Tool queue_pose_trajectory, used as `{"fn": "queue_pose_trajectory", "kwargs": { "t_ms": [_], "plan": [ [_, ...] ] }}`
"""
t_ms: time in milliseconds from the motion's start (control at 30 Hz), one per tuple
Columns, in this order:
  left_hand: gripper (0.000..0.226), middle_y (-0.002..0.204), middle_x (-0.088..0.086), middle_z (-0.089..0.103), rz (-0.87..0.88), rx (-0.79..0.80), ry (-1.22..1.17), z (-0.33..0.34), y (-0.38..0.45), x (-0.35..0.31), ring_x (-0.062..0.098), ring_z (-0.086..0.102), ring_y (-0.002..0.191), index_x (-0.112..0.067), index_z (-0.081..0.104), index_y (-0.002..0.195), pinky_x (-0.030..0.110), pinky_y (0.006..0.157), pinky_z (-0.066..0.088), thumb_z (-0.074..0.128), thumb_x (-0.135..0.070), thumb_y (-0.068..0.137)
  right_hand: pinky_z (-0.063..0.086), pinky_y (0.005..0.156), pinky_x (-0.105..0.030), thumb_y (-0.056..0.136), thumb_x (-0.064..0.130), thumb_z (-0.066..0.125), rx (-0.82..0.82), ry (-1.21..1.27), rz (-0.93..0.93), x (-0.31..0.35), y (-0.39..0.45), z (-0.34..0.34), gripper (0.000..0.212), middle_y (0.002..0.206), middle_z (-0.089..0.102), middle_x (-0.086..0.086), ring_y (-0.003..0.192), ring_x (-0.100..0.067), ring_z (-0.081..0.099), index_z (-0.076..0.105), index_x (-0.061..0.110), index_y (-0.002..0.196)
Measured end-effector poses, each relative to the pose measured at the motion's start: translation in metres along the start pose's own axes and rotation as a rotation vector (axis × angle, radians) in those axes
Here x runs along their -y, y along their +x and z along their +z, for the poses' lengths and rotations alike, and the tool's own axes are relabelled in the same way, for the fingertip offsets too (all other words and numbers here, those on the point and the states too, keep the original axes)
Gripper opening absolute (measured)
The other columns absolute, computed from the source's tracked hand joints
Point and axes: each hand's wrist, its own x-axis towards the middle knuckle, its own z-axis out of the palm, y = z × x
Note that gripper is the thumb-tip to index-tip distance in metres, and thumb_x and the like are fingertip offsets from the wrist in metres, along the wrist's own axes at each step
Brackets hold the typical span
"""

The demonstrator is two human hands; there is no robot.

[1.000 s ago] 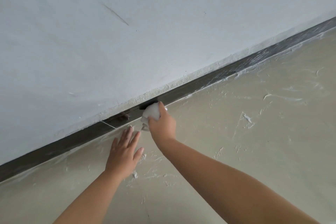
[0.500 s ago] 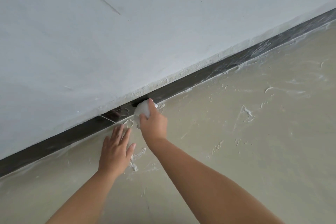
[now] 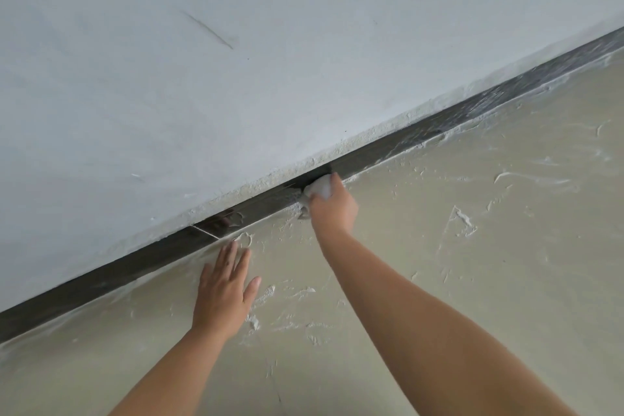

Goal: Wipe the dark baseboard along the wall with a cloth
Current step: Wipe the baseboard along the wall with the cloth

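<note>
White cloth, bunched in the right hand, presses the dark baseboard. Beside it, the left hand rests flat, fingers straight. Dusty streaks beyond the grip could smear.

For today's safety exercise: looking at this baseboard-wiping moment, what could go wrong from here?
1. The cloth is small, so the right hand may scrape the wall's rough plaster edge.
2. The left hand rests flat on the floor among white residue and might slip.
</note>
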Motion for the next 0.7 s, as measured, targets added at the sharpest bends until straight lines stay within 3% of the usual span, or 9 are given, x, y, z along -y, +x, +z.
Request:
{"fn": "queue_pose_trajectory", "kwargs": {
  "t_ms": [133, 200, 267, 333, 400, 467, 567, 633, 700],
  "plan": [
    [0.127, 0.154, 0.006, 0.005, 0.016, -0.021, -0.004, -0.011, -0.001, -0.004, 0.021, 0.005, 0.143, -0.017, 0.017, 0.144, 0.038, 0.115, 0.008, -0.047, -0.066, 0.047, 0.031, 0.049, -0.008, 0.086, 0.002, 0.044, 0.261, -0.176, -0.053, -0.008, -0.019, 0.016, 0.054, 0.114, 0.062, -0.016, 0.082, -0.018, 0.055, 0.039, 0.02, 0.136],
    [0.115, 0.148, 0.014, 0.027, 0.074, -0.037, -0.035, -0.018, -0.002, -0.012, 0.03, 0.026, 0.137, -0.01, 0.037, 0.137, 0.046, 0.111, 0.022, -0.033, -0.067, 0.067, 0.032, 0.048, -0.006, 0.084, 0.0, 0.045, 0.217, -0.195, -0.04, -0.008, -0.018, 0.002, 0.05, 0.112, 0.063, -0.016, 0.078, -0.017, 0.053, 0.045, 0.015, 0.132],
    [0.092, 0.128, 0.02, 0.053, 0.124, -0.035, 0.001, -0.025, -0.002, -0.023, 0.037, 0.053, 0.116, -0.004, 0.059, 0.118, 0.052, 0.092, 0.043, -0.013, -0.053, 0.088, 0.032, 0.048, -0.005, 0.083, 0.0, 0.047, 0.122, -0.19, -0.04, -0.01, -0.012, -0.019, 0.053, 0.111, 0.064, -0.014, 0.073, -0.015, 0.051, 0.044, 0.015, 0.133],
    [0.08, 0.113, 0.018, 0.064, 0.183, -0.043, 0.043, -0.025, 0.001, -0.034, 0.034, 0.063, 0.1, -0.005, 0.068, 0.104, 0.051, 0.076, 0.051, -0.004, -0.041, 0.096, 0.033, 0.043, -0.007, 0.081, 0.0, 0.049, 0.037, -0.194, -0.058, -0.01, -0.004, -0.046, 0.054, 0.108, 0.065, -0.013, 0.059, -0.008, 0.049, 0.044, 0.012, 0.134],
    [0.079, 0.11, 0.013, 0.067, 0.265, -0.073, 0.067, -0.022, 0.009, -0.045, 0.029, 0.066, 0.097, -0.009, 0.07, 0.101, 0.048, 0.072, 0.053, -0.004, -0.037, 0.096, 0.035, 0.052, -0.009, 0.081, 0.002, 0.05, -0.057, -0.236, -0.061, -0.008, 0.003, -0.076, 0.055, 0.112, 0.064, -0.011, 0.066, -0.008, 0.056, 0.044, 0.013, 0.134],
    [0.079, 0.109, 0.008, 0.068, 0.332, -0.097, 0.079, -0.021, 0.019, -0.059, 0.025, 0.067, 0.096, -0.013, 0.071, 0.099, 0.045, 0.069, 0.055, -0.004, -0.036, 0.096, 0.039, 0.069, -0.017, 0.082, 0.003, 0.05, -0.144, -0.306, -0.062, -0.007, 0.008, -0.105, 0.057, 0.12, 0.06, -0.01, 0.094, -0.021, 0.06, 0.041, 0.017, 0.137],
    [0.063, 0.112, 0.01, 0.066, 0.364, -0.095, -0.01, -0.036, 0.033, -0.086, 0.026, 0.066, 0.099, -0.014, 0.069, 0.103, 0.046, 0.074, 0.053, 0.011, -0.038, 0.095, 0.045, 0.066, -0.016, 0.081, 0.001, 0.049, -0.205, -0.397, -0.093, 0.001, 0.01, -0.14, 0.057, 0.105, 0.063, -0.012, 0.079, -0.022, 0.059, 0.043, 0.02, 0.135],
    [0.053, 0.125, 0.015, 0.057, 0.385, -0.115, -0.098, -0.041, 0.043, -0.102, 0.032, 0.058, 0.111, -0.011, 0.062, 0.115, 0.051, 0.088, 0.046, 0.028, -0.039, 0.086, 0.049, 0.073, -0.028, 0.081, 0.002, 0.048, -0.234, -0.446, -0.107, 0.006, 0.012, -0.158, 0.057, 0.105, 0.063, -0.016, 0.083, -0.029, 0.059, 0.043, 0.022, 0.135],
    [0.059, 0.135, 0.017, 0.047, 0.39, -0.122, -0.156, -0.044, 0.05, -0.11, 0.037, 0.047, 0.122, -0.011, 0.054, 0.125, 0.055, 0.098, 0.037, 0.026, -0.041, 0.083, 0.049, 0.077, -0.038, 0.082, 0.002, 0.047, -0.257, -0.473, -0.131, 0.009, 0.017, -0.171, 0.058, 0.105, 0.063, -0.019, 0.088, -0.034, 0.059, 0.041, 0.022, 0.136]
  ]
}}
